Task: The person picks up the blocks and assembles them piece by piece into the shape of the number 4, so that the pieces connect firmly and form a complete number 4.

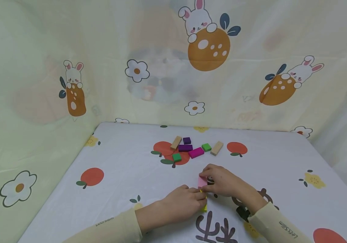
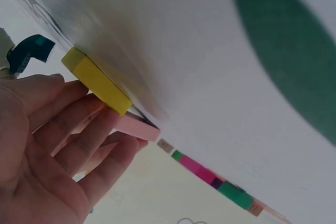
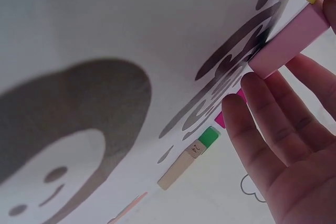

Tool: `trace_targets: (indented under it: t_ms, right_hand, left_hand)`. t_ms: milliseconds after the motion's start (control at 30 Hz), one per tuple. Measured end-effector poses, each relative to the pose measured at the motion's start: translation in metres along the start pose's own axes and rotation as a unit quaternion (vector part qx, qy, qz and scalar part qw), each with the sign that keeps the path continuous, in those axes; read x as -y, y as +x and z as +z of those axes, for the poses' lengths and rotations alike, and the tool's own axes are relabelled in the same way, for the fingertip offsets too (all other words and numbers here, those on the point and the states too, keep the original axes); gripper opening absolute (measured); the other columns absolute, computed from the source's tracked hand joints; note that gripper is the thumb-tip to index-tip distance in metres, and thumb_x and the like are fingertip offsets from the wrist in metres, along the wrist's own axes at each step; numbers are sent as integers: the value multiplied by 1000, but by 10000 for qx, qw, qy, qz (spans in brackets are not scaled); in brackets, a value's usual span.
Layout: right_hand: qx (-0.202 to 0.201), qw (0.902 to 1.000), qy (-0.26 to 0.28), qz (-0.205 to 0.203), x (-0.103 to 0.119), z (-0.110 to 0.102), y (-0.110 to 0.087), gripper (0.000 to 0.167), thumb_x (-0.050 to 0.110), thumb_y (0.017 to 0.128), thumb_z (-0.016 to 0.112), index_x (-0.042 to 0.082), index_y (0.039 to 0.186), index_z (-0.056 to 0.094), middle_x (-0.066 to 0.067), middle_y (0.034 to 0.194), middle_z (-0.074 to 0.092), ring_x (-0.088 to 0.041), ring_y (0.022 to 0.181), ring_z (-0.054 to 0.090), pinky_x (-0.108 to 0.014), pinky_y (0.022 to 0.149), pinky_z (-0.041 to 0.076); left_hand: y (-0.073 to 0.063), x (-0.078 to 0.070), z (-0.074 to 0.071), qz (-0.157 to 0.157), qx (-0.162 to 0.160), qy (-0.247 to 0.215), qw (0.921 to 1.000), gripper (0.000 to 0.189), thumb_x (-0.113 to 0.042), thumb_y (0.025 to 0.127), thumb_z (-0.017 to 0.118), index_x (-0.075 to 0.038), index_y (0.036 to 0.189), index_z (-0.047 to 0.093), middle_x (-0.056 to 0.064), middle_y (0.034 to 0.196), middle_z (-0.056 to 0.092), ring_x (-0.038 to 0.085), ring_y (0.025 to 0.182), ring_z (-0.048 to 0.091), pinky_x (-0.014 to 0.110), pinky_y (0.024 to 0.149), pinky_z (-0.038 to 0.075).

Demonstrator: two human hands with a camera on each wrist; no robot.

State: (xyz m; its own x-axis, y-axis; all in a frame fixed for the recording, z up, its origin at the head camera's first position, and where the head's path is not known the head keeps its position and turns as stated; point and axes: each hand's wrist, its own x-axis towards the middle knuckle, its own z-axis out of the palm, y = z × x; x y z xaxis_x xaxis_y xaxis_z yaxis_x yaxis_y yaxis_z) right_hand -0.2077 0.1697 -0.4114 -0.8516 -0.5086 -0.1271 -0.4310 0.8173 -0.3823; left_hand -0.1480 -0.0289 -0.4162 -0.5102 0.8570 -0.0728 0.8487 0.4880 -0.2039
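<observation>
A pink block [image 1: 202,182] and a yellow block [image 1: 204,206] lie end to end on the cloth, nearly touching or touching. My right hand [image 1: 223,180] pinches the pink block, index finger at its far end and thumb close to the join. From the left, my left hand [image 1: 182,204] holds the yellow block by its side, with curved fingers against it. The left wrist view shows the yellow block [image 2: 100,81] beside those fingertips and the pink block [image 2: 137,127] beyond it. In the right wrist view, fingers lie along the pink block [image 3: 289,43].
Farther back lie wooden blocks [image 1: 217,148], purple blocks [image 1: 185,147], green blocks [image 1: 177,157] and a magenta block [image 1: 196,153]. A white cloth [image 1: 124,152] printed with fruit covers the table. A cream curtain [image 1: 161,40] with rabbits hangs behind.
</observation>
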Motion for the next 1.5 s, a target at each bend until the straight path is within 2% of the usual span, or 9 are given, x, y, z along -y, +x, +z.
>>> trace_targets:
  t_ms: [467, 800, 967, 1267, 1400, 1500]
  right_hand:
    - [-2, 9999, -27, -144, -2, 1, -1, 40, 22, 86, 83, 9, 123, 76, -5, 119, 68, -23, 111, 64, -47, 99, 56]
    - [16, 9999, 8, -122, -2, 2, -2, 37, 5, 88, 78, 7, 125, 75, -6, 121, 67, -25, 113, 64, -48, 101, 55]
    - [35, 9999, -7, -112, -2, 1, -2, 38, 5, 89, 78, 7, 126, 74, -6, 122, 67, -24, 113, 63, -47, 101, 55]
    - [-86, 9983, -207, -541, -3, 2, 1, 39, 9, 88, 80, 6, 127, 74, -4, 117, 67, -21, 106, 63, -42, 94, 57]
    - [-90, 9981, -210, -574, -3, 3, 2, 40, 9, 88, 81, 6, 127, 74, -4, 117, 66, -22, 107, 63, -43, 95, 57]
    - [-75, 9985, -149, -513, -3, 3, 2, 40, 8, 88, 80, 5, 127, 74, -5, 118, 67, -23, 109, 63, -44, 97, 56]
  left_hand:
    - [1, -1, -2, -41, -40, 76, 10000, 32, -31, 102, 66, -30, 134, 69, -15, 137, 66, 5, 127, 62, 26, 95, 55]
    - [1, -1, -1, -33, -3, 81, 10000, 32, -30, 102, 67, -31, 133, 70, -15, 137, 67, 5, 127, 62, 25, 96, 55]
    - [1, -1, -1, -9, -20, 70, 10000, 31, -31, 102, 67, -31, 132, 71, -15, 136, 67, 6, 127, 62, 25, 96, 54]
    - [2, 1, 1, 32, -103, 88, 9999, 29, -30, 102, 66, -31, 131, 71, -15, 136, 67, 5, 125, 62, 25, 95, 54]
    - [2, 3, 1, 57, -81, 26, 9999, 30, -30, 102, 68, -31, 132, 71, -14, 136, 67, 6, 126, 63, 25, 95, 54]
    - [3, 4, 1, 38, -159, -66, 9998, 28, -29, 101, 68, -32, 128, 73, -15, 132, 69, 6, 122, 64, 23, 91, 54]
